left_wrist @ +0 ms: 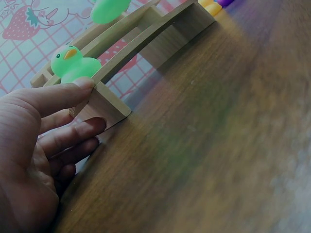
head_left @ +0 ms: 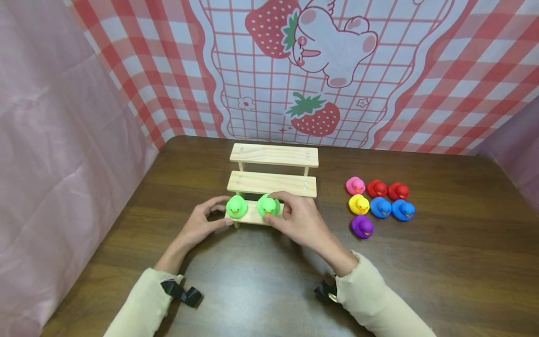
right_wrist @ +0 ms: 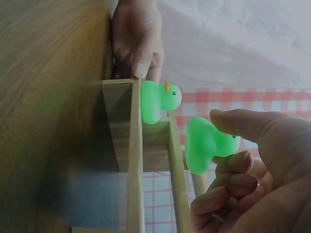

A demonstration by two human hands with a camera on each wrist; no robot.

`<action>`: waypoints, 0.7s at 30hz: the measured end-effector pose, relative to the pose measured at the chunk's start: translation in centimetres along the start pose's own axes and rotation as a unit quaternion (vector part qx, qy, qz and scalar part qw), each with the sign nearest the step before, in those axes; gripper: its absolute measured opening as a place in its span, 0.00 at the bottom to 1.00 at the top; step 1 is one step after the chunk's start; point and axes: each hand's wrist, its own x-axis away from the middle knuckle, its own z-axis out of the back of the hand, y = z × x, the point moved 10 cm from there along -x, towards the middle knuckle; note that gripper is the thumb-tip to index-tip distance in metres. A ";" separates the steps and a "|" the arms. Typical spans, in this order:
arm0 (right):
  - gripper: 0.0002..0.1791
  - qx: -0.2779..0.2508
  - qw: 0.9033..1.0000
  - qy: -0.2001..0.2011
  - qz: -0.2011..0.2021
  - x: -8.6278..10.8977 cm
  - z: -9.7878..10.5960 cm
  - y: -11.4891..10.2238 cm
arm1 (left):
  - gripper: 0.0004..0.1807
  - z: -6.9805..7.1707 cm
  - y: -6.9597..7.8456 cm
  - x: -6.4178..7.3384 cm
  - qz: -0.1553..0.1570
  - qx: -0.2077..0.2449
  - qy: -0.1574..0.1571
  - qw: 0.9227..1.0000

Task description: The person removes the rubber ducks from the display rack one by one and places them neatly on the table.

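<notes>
My right hand (head_left: pixel 304 220) pinches a green rubber duck (right_wrist: pixel 204 145) between thumb and fingers. In the right wrist view that duck hangs slightly off the lowest step of the wooden three-tier stand (head_left: pixel 271 184), apart from the wood. Another green duck (head_left: pixel 236 207) sits upright on the left end of this lowest step. Beside it, my left hand (head_left: pixel 202 223) grips the step's left end, its thumb (left_wrist: pixel 83 83) against the front corner and other fingers around the end. The two upper steps hold nothing.
Right of the stand, several ducks stand in a loose group: a pink duck (head_left: pixel 355 186), a yellow duck (head_left: pixel 359 204), a purple duck (head_left: pixel 362 226), two red ones and two blue ones. A checked strawberry cloth (head_left: pixel 269 103) hangs behind the brown table (head_left: pixel 463 252).
</notes>
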 end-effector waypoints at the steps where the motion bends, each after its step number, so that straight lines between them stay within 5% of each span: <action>1: 0.23 -0.002 1.000 -0.001 0.000 0.0 0.1 -0.1 | 0.34 0.0 0.0 0.0 0.000 0.000 0.000 1.000; 21: 0.21 0.019 1.000 0.021 0.003 1.5 3.5 1.5 | 0.34 0.0 0.1 0.1 -0.002 0.003 -0.001 1.000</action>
